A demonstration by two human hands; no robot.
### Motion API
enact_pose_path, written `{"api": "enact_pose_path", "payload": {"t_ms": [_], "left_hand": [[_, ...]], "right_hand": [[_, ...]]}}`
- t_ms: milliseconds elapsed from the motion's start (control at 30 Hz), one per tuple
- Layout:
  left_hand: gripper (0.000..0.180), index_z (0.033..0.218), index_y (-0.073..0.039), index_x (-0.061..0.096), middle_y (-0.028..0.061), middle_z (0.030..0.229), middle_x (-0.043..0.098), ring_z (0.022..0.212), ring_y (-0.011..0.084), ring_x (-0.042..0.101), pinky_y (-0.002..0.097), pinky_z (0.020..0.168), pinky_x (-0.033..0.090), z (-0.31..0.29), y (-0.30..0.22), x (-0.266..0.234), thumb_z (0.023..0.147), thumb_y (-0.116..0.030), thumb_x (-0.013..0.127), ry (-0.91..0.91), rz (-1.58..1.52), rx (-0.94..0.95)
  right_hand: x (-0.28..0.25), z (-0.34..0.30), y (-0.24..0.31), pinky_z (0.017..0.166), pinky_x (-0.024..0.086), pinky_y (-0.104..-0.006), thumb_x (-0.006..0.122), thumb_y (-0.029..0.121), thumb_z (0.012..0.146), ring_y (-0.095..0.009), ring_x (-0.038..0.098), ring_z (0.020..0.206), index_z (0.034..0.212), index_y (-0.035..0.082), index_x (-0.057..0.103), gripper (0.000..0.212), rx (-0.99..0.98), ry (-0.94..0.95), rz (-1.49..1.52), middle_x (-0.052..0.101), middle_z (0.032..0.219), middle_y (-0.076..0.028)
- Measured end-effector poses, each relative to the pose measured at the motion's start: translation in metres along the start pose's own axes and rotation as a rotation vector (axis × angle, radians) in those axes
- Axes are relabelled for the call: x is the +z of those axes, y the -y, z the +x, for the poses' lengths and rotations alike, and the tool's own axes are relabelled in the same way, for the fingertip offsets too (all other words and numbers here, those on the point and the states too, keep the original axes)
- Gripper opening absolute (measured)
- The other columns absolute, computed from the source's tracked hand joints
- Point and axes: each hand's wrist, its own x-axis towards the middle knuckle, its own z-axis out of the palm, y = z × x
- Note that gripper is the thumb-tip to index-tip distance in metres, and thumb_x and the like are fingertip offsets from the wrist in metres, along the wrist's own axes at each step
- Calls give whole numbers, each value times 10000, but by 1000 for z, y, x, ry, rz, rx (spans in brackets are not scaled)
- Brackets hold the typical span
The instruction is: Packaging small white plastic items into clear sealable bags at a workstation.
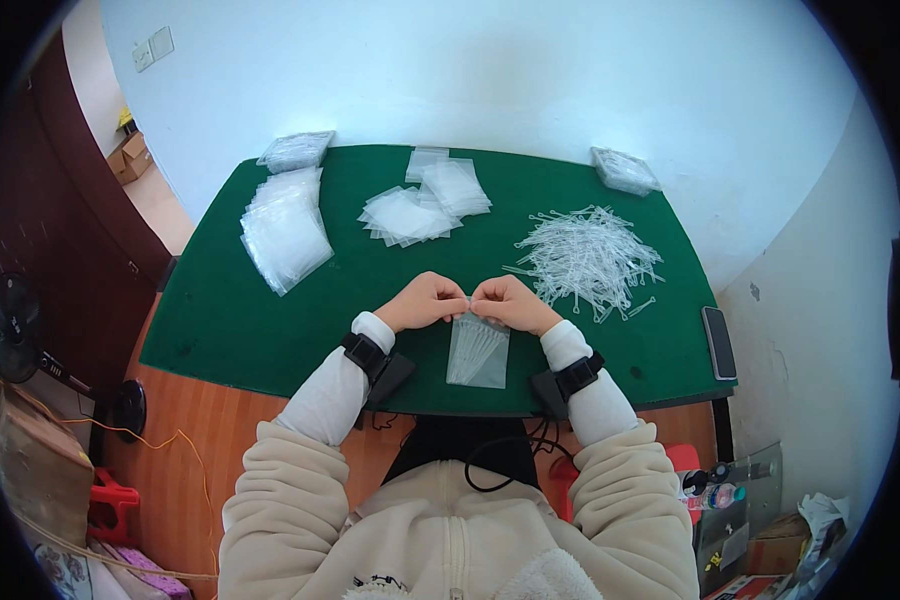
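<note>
Near the front edge of the green table, a clear plastic bag (480,355) lies with several thin clear plastic sticks inside, each with a small loop-like end. My left hand (425,302) pinches the bag's far edge, fingers closed. Right beside it, my right hand (513,303) pinches the same edge, and the fingertips of both hands nearly meet. To the right of my right hand spreads a heap of loose clear plastic sticks (590,260). Beyond my hands lies a loose pile of flat clear bags (410,215).
A fanned stack of clear bags (288,235) lies on the green table (230,340) at left. Filled packs stand at the far left corner (298,150) and far right corner (625,171). A phone (717,343) rests at the right edge. Behind the table is a white wall (490,70).
</note>
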Motion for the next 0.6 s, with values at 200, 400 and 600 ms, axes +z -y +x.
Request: {"api": "enact_pose_path", "payload": {"t_ms": [200,400,600], "left_hand": [[176,766,4,646,22,682,613,606,80,556,209,568,454,-1,-2,-3,809,-164,616,-3,-60,-16],[184,792,-1,648,15,699,606,631,78,541,205,601,439,-3,-6,-12,828,-172,590,-23,-113,-27],[173,795,-7,647,10,698,604,636,76,542,198,609,430,-4,-5,-18,830,-164,584,-46,-172,-27]], "right_hand": [[-3,1,0,501,355,-184,595,154,806,-34,460,546,741,31,606,139,18,-13,-12,530,614,35],[-10,-1,0,503,354,-182,592,143,802,-37,458,540,724,38,605,131,-28,-54,59,524,604,36],[-17,-1,-2,497,368,-188,575,129,827,-52,468,534,731,28,598,141,-88,-116,111,521,612,22]]}}
